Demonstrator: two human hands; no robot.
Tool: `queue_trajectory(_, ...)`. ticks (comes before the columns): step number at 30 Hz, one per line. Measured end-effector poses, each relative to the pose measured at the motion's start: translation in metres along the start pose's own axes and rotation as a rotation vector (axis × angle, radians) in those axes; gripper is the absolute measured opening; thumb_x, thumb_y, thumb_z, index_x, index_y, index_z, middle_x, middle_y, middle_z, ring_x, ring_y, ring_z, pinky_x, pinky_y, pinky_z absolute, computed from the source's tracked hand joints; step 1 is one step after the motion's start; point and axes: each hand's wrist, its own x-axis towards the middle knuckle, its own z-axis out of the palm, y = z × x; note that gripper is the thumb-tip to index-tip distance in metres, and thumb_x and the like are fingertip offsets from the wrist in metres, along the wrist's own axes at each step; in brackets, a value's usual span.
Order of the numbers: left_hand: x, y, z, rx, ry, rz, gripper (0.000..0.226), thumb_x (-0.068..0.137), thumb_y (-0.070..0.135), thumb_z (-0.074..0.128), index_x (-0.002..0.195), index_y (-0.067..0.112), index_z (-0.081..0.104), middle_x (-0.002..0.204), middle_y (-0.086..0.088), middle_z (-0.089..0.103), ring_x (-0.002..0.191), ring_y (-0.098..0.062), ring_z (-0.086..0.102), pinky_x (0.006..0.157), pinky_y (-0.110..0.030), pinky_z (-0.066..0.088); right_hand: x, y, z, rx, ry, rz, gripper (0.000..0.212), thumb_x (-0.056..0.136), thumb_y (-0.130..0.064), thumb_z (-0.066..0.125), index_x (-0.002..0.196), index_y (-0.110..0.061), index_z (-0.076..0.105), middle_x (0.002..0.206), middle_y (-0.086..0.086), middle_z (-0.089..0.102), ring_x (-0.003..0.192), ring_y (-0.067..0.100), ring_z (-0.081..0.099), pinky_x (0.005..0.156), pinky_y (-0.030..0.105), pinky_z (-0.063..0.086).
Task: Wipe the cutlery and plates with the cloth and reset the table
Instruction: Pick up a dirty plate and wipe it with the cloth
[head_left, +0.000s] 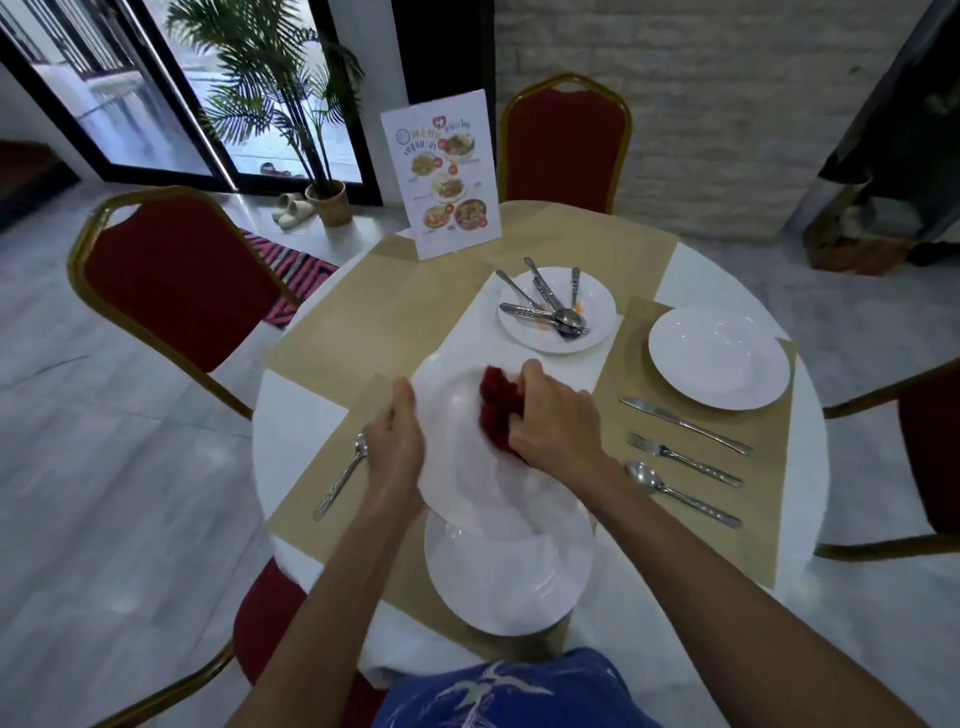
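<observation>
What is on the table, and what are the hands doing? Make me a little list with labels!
left hand: grips the held plate by its edge
right hand: presses a red cloth on that plate
near plate: on the table, below the held one
middle plate: piled cutlery, orange smears
right plate: bare, with knife, fork and spoon beside it

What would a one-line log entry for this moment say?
step: wiping held plate | left hand: grips its rim | right hand: presses red cloth on it | pending: dirty plate holding cutlery
</observation>
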Motion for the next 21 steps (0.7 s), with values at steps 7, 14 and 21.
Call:
queue_trajectory(7,0.0,0.003,0.006,0.018,-0.018,0.025,0.05,0.1,0.057,0.043,0.094,0.015,0.069,0.097,-0.007,0.073,0.096,-0.025,0.069,0.083,-0.042,0.058,-0.034,-0.024,0.029,0.186,-0.011,-0.2,0.019,0.082,-0.029,0.064,0.095,-0.017,0.063,0.088,0.001,0.07,0.085,0.027,0.06,0.084,0.039,0.042)
queue_trajectory(14,0.004,0.006,-0.007,-0.027,-0.058,-0.05,0.053,0.099,0.061,0.042,0.088,0.014,0.063,0.089,-0.008,0.067,0.082,-0.024,0.067,0.075,-0.039,0.056,-0.009,0.023,0.009,-0.054,0.129,-0.075,0.023,0.089,-0.027,0.065,0.111,-0.022,0.072,0.107,-0.005,0.073,0.109,0.026,0.051,0.086,0.036,0.03)
queue_trajectory(21,0.01,0.022,-0.009,-0.054,-0.009,-0.014,0.05,0.099,0.062,0.039,0.095,0.021,0.068,0.095,-0.006,0.073,0.089,-0.026,0.072,0.078,-0.043,0.061,-0.048,0.032,0.021,-0.03,0.062,-0.299,0.032,0.093,-0.015,0.054,0.12,-0.016,0.073,0.122,-0.004,0.071,0.122,0.022,0.055,0.104,0.029,0.038)
